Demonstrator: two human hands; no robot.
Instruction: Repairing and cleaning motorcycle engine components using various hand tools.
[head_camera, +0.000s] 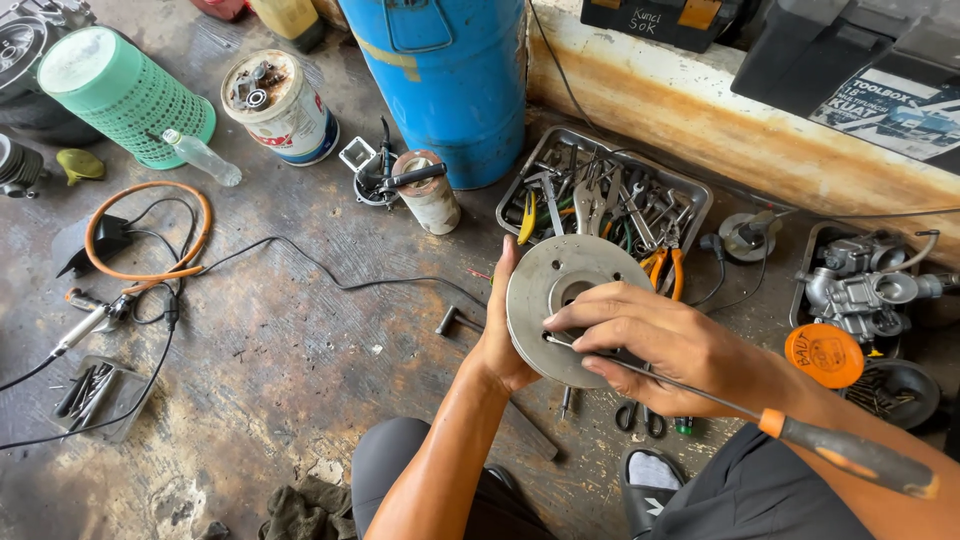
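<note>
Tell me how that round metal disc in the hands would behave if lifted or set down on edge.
The metal disc looks thick and solid, so probably heavy for its size and stiff. The left hand braces its rim while the right hand rests across its face. Being round, it would likely roll if stood on edge.

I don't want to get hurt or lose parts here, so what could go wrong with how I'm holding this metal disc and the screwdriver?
The left hand props the round metal disc only from behind; it could slip and drop onto the scissors below. The right hand presses the long screwdriver against the disc's face, so a slipping tip might jab the left palm. The black cable lying across the floor could snag.
</note>
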